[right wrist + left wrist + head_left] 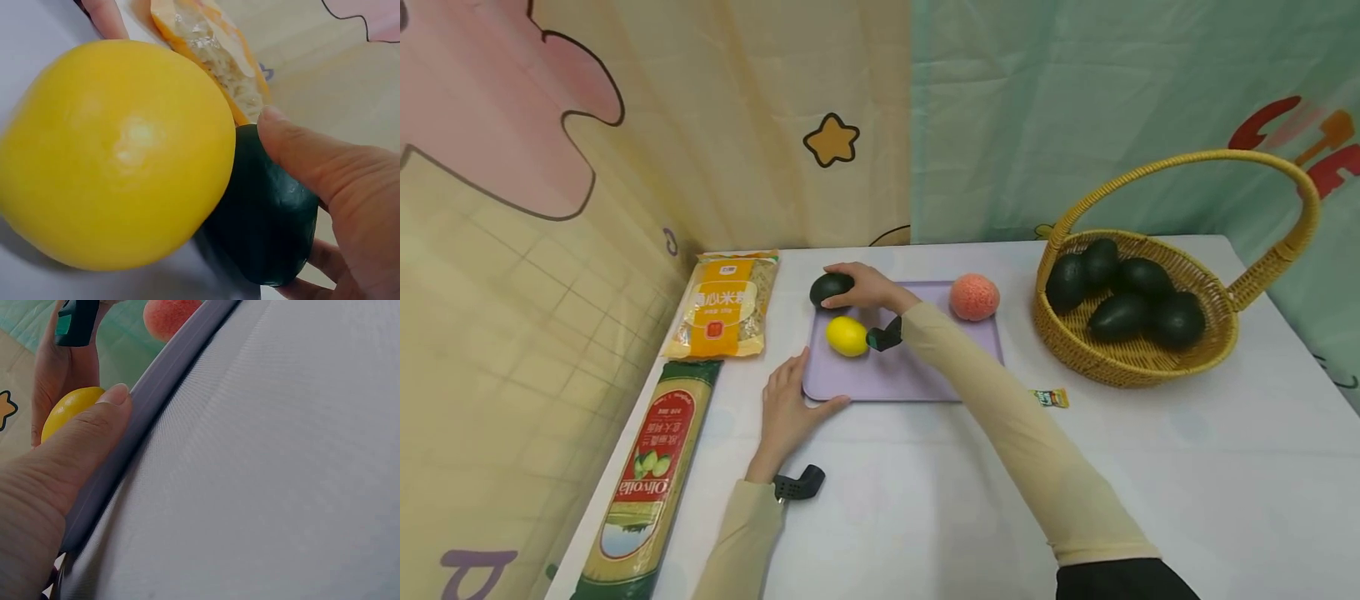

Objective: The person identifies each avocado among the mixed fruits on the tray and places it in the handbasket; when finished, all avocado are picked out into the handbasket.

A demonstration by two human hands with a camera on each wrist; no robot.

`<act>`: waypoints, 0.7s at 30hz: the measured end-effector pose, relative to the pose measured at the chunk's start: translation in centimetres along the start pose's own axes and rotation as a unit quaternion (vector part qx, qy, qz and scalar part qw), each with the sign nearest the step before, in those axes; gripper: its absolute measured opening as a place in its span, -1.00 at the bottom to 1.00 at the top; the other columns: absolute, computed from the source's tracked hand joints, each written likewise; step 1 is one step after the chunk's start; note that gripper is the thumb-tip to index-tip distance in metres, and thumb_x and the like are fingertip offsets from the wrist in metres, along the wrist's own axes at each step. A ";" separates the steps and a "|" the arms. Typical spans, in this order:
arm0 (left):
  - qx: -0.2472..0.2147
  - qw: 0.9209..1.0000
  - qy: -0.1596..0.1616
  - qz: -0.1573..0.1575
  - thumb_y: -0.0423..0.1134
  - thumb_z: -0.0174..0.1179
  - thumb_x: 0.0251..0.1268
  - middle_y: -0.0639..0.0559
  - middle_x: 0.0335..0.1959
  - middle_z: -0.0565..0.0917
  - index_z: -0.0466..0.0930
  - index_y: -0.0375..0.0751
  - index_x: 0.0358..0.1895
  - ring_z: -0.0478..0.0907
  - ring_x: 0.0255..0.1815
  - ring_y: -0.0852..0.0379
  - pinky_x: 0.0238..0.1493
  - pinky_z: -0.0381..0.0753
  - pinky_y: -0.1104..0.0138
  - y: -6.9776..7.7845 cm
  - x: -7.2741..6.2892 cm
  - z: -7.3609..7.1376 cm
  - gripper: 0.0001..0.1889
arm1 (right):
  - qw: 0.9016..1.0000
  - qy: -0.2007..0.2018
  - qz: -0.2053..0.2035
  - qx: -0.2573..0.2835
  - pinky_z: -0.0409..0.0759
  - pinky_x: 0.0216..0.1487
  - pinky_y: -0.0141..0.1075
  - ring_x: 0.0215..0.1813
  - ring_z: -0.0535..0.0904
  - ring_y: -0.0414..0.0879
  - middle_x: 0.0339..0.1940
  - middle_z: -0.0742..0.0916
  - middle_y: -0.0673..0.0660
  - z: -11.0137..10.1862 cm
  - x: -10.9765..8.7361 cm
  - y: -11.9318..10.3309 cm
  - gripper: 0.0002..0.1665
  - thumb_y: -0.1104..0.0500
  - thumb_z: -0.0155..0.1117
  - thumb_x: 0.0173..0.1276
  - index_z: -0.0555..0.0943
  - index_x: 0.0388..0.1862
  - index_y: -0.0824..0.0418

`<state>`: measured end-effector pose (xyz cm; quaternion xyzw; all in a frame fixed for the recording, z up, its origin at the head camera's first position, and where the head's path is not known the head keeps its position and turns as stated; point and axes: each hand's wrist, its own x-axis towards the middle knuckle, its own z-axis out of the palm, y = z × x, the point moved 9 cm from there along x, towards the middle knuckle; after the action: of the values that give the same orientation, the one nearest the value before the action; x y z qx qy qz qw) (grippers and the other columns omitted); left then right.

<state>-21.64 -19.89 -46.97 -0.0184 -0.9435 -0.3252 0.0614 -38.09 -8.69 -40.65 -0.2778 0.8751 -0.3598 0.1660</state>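
In the head view my right hand [867, 286] grips a dark green avocado [831, 289] at the far left corner of a lilac tray [910, 383]. The right wrist view shows thumb and fingers on opposite sides of that avocado [269, 206]. A yellow lemon [847, 337] lies on the tray just in front of it and looms large in the right wrist view. My left hand [790, 408] rests at the tray's near left corner, fingers along the left side and thumb [94, 431] along the near rim. On the tray's far right sits a round, bumpy pink-orange fruit [974, 297].
A wicker basket [1120, 371] with a tall handle holds several avocados [1138, 304] at the right. Left of the tray lie a bag of grain [722, 304] and a long pack of pasta [647, 483]. A small wrapped packet [1051, 398] lies right of the tray.
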 end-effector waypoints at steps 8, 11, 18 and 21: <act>-0.001 1.000 -0.002 -0.002 0.34 0.32 -0.08 -0.21 0.37 0.21 0.07 -0.17 0.48 0.04 0.36 -0.17 0.32 -0.06 -0.04 0.0 0.0 0.0 0.10 | 0.999 0.012 0.046 0.018 0.25 0.29 -0.14 0.25 0.33 0.06 0.31 0.41 0.25 -0.1 0.0 1.4 -0.22 -0.02 0.33 0.27 0.28 0.43 0.01; 0.001 1.000 -0.003 -0.005 0.35 0.32 -0.08 -0.20 0.37 0.21 0.06 -0.17 0.48 0.04 0.36 -0.17 0.32 -0.05 -0.04 0.0 -0.1 0.0 0.10 | 0.998 0.020 0.051 0.024 0.28 0.27 -0.13 0.23 0.37 0.07 0.28 0.45 0.25 -0.2 0.0 1.7 -0.23 -0.03 0.34 0.25 0.29 0.41 0.01; -0.004 1.000 -0.006 -0.008 0.33 0.33 -0.08 -0.21 0.38 0.20 0.06 -0.16 0.48 0.03 0.36 -0.17 0.32 -0.05 -0.04 0.1 -0.1 0.0 0.10 | 0.998 0.034 0.044 0.028 0.30 0.26 -0.12 0.26 0.36 0.04 0.31 0.45 0.20 -0.1 -0.2 1.9 -0.27 -0.04 0.38 0.21 0.34 0.33 -0.01; -0.003 1.000 -0.004 -0.007 0.32 0.33 -0.08 -0.20 0.38 0.20 0.06 -0.17 0.48 0.04 0.36 -0.17 0.32 -0.05 -0.04 0.2 -0.1 0.0 0.10 | 0.998 0.043 0.034 0.027 0.34 0.21 -0.15 0.17 0.41 0.02 0.24 0.50 0.19 -0.2 -0.3 1.9 -0.29 -0.04 0.41 0.19 0.36 0.28 0.03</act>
<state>-21.53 -19.79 -46.84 -0.0130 -0.9430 -0.3280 0.0550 -38.66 -7.32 -41.89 -0.2273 0.8803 -0.3892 0.1477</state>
